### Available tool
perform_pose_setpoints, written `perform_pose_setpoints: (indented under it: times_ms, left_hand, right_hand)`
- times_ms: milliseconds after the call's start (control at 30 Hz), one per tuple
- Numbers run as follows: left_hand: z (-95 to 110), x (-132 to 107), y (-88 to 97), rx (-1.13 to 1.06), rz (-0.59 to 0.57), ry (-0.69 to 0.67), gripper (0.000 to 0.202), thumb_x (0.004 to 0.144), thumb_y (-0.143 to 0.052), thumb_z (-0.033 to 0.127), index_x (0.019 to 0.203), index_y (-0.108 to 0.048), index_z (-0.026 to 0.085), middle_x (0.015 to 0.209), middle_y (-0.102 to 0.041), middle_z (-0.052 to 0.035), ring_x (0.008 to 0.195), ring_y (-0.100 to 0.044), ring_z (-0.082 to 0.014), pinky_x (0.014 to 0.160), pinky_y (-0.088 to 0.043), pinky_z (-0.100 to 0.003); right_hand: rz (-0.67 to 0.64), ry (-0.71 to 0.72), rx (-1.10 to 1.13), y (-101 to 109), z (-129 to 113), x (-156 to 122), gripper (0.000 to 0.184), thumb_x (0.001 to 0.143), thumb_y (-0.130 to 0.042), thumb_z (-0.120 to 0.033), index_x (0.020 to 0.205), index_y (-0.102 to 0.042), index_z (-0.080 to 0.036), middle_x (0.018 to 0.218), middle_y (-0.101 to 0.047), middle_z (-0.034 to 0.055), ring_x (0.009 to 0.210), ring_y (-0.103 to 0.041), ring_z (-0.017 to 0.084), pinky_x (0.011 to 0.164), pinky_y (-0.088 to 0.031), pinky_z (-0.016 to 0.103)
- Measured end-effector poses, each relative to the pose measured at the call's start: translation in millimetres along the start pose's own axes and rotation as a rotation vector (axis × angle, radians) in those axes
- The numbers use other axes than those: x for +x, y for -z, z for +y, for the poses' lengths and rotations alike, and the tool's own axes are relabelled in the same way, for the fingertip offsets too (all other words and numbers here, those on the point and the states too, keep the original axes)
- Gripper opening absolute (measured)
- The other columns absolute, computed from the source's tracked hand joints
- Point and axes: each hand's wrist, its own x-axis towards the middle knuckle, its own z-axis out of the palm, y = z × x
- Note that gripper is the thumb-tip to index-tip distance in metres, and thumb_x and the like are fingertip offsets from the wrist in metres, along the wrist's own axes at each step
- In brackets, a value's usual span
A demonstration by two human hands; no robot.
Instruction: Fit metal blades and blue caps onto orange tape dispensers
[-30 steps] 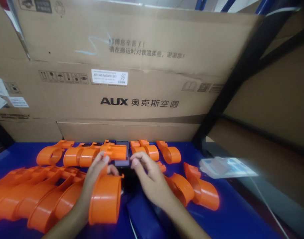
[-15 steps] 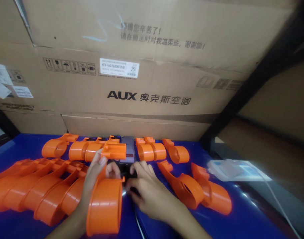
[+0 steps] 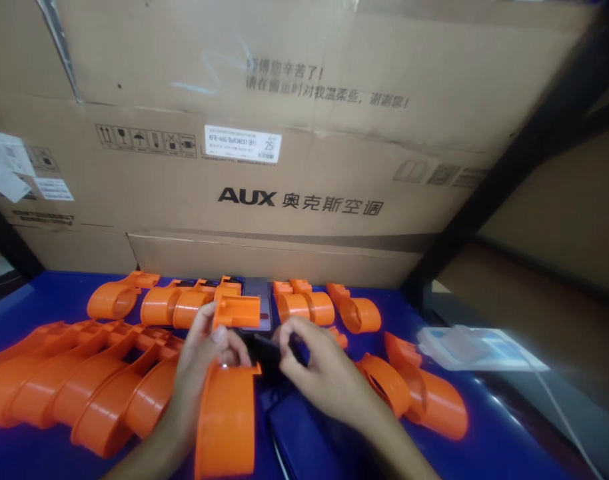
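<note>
My left hand (image 3: 197,357) is closed around the narrow neck of an orange plastic part (image 3: 227,420). Its wide ring hangs toward me, and its flat clip-like end points up and to the right. Beside it, my right hand (image 3: 319,370) has thumb and forefinger curled together in a pinch. A blurred dark piece (image 3: 265,352) lies between the two hands; whether the right fingers grip it is unclear. Behind the hands is a phone-like device (image 3: 257,290), partly covered by the held part.
Several like orange parts (image 3: 97,407) lie overlapped on the blue surface (image 3: 304,433) at left. Others (image 3: 359,315) sit along the back and right (image 3: 442,403). A large cardboard box (image 3: 304,160) stands behind. A white-and-blue pack (image 3: 477,348) with a cable lies right.
My right hand has moved up and to the right, its fingers now in a tighter pinch. The left hand and its orange part have shifted slightly right and down in view.
</note>
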Motion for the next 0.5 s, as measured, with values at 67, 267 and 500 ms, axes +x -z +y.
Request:
perform_pose_setpoints:
  times_ms: [67, 267, 500]
  left_hand:
    - [-4.1, -1.8, -4.3, 0.102, 0.024, -0.041, 0.042, 0.088, -0.068, 0.046, 0.118, -0.047, 0.026, 0.061, -0.071, -0.0017, 0.049, -0.061, -0.0159, 0.048, -0.044, -0.021]
    - [-1.9, -7.4, -20.7, 0.182, 0.036, 0.013, 0.037, 0.089, -0.067, 0.044, 0.114, -0.050, 0.022, 0.064, -0.069, -0.0012, 0.053, -0.061, -0.0132, 0.052, -0.044, -0.020]
    - [-9.1, -4.0, -17.7, 0.185, -0.013, 0.012, 0.031, 0.091, -0.066, 0.044, 0.109, -0.055, 0.021, 0.076, -0.074, -0.0038, 0.055, -0.069, -0.0157, 0.056, -0.049, -0.024]
  right_hand:
    - [0.138, -0.038, 0.192, 1.9, 5.0, 2.1, 0.011, 0.090, -0.052, -0.013, 0.084, -0.052, -0.023, 0.079, -0.058, -0.0015, 0.073, -0.057, 0.016, 0.069, -0.045, 0.028]
    - [0.447, -0.113, 0.584, 3.8, 7.1, 8.2, 0.018, 0.096, -0.060, -0.034, 0.083, -0.058, -0.021, 0.065, -0.059, -0.0032, 0.053, -0.047, 0.011, 0.052, -0.039, 0.023]
    - [0.499, -0.165, 0.692, -1.7, 0.0, 8.7, 0.026, 0.089, -0.073, -0.044, 0.084, -0.069, -0.019, 0.066, -0.067, 0.0008, 0.053, -0.053, 0.012, 0.050, -0.044, 0.024]
